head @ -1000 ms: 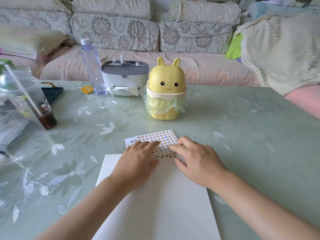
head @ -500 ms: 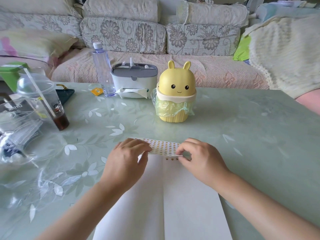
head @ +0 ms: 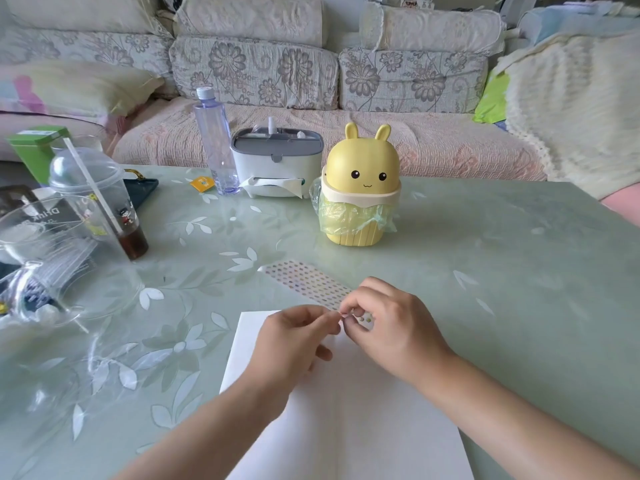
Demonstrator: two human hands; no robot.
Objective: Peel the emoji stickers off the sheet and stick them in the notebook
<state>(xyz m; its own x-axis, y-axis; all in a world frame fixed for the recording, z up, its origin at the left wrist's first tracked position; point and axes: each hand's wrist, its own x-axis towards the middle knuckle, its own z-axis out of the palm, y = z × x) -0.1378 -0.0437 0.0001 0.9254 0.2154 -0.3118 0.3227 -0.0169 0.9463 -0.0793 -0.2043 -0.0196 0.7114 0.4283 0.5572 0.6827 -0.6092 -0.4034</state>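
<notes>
Thumb and forefinger of the left hand [head: 294, 337] pinched the near corner of the sticker sheet [head: 304, 280], which the curled right hand [head: 391, 323] also gripped above the white notebook's [head: 346, 427] far edge, the sheet stretching away over the green table [head: 502, 271].

A sofa [head: 450, 147] with pale floral back cushions [head: 252, 71] and a pinkish quilted seat cover stands behind a glossy pale green table [head: 502, 271] patterned with white leaves. A cream knitted blanket [head: 571, 109] is heaped at the right. Soft, even daylight fills the room.
</notes>
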